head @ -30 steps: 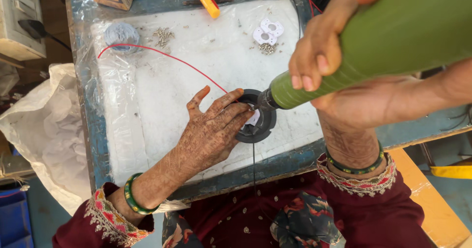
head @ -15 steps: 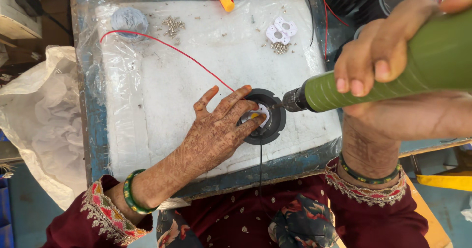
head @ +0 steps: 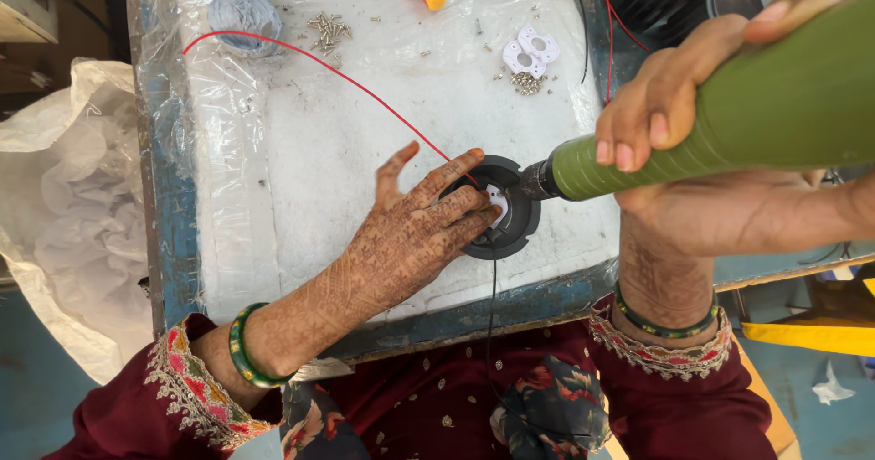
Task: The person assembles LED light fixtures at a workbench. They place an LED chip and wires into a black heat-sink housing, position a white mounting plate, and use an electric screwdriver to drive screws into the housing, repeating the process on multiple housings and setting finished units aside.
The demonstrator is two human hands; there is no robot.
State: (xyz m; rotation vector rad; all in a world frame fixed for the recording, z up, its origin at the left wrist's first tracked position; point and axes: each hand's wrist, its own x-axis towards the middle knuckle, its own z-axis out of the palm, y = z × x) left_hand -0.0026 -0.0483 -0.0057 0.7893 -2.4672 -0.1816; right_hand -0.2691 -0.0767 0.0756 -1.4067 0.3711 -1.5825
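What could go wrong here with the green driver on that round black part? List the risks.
1. The left hand presses its fingers on the round black part right beside the tip of the green driver; a slip could hit them.
2. The red wire and black wire run to the part and could be pinched or snagged.
3. Loose screws lie on the plastic-covered white pad and may scatter.
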